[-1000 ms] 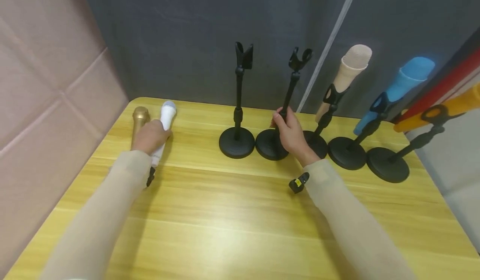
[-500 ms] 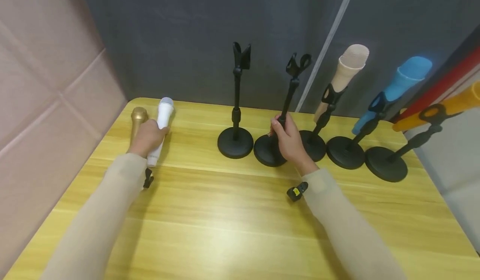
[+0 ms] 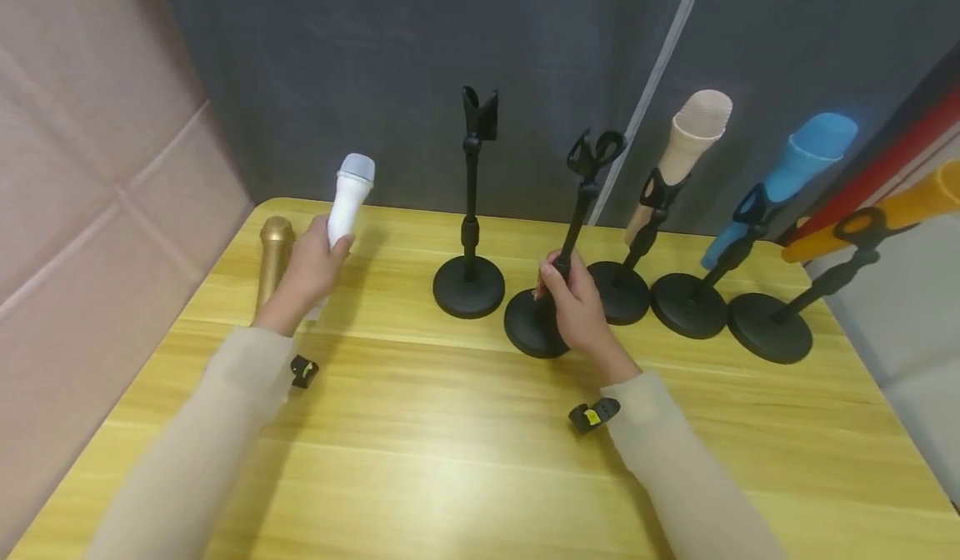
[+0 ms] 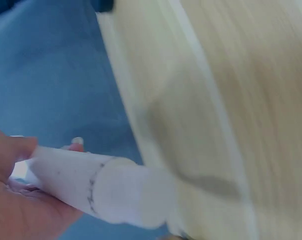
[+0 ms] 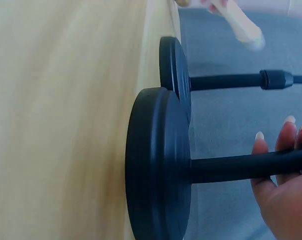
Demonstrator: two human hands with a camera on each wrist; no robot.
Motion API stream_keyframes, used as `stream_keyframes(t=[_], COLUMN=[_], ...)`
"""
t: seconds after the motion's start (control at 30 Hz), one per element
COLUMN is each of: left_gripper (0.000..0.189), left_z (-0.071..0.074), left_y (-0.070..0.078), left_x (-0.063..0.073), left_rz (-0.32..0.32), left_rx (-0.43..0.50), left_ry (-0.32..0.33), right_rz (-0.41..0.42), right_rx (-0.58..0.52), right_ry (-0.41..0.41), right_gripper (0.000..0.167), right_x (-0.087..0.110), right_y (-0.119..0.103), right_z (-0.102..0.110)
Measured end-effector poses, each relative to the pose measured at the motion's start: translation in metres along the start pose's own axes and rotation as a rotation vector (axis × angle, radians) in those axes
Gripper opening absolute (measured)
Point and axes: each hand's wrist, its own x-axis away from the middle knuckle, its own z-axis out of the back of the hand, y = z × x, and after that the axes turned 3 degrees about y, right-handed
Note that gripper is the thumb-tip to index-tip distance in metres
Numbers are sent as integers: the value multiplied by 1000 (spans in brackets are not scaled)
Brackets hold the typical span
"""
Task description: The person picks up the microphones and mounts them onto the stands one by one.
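In the head view my left hand point(image 3: 311, 268) grips a white microphone point(image 3: 349, 197) with a grey head, tilted up off the table. Its lower end juts out past the fingers in the left wrist view. Left of that hand lies a gold microphone point(image 3: 272, 264), partly covered by the wrist. My right hand point(image 3: 581, 306) holds the pole of a black microphone stand point(image 3: 581, 210), its fingers curled round it. The stand's clip at the top holds nothing. Another black stand point(image 3: 470, 193) with a bare clip stands to the left of it.
On the right, three more black stands carry a beige microphone point(image 3: 692, 139), a blue microphone point(image 3: 802, 168) and an orange microphone point(image 3: 892, 214). A dark panel point(image 3: 375, 68) rises behind the wooden table point(image 3: 450, 435). A pale padded wall point(image 3: 97, 210) borders the left side.
My left hand has lifted the white microphone off the table and tilted it upward. My right hand has drawn its stand nearer to me, out of line with the other stands.
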Motion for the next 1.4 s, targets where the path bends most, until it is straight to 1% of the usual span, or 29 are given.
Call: stream_keyframes(t=[0.07,0.13,0.23,0.4,0.5,0.6,0.7,0.8,0.97,1.17,1.3,1.4], left_gripper=[55,55,57,56,55,54,55,56,56,55,55,65], left_z=[-3,-7,-11,-20,-23,-28,-34,-41,-49,-52,-53,-55], left_y=[12,25,45,76,96,117,137,151,170,193,206,214], left_x=[3,7,12,21,29,35,39,42,44,43,41,39], left_rz=[-54,-89,-134,-237,-302,-366,-425,-471,-553,-664,-726,-744], left_rx=[62,115,185,296,387,462,503,530,582,666,715,719], left_ry=[35,62,66,24,10,-13,-48,-78,-100,-123,-142,-156], right_rz=[4,6,12,18,30,52,70,71,73,83,68,53], right_rx=[-5,-16,-10,21,23,8,-17,-37,-6,30,38,35], right_ry=[-2,-4,-4,1,0,6,12,13,20,10,16,20], right_gripper=[11,10,11,12,12,11,10,10,9,10,11,10], right_x=[5,9,15,25,31,37,42,47,53,56,55,55], right_y=[-2,-4,-6,-10,-11,-12,-11,-13,-17,-18,-18,-19], right_z=[-2,-4,-6,-8,-12,-16,-19,-22,-25,-26,-28,-28])
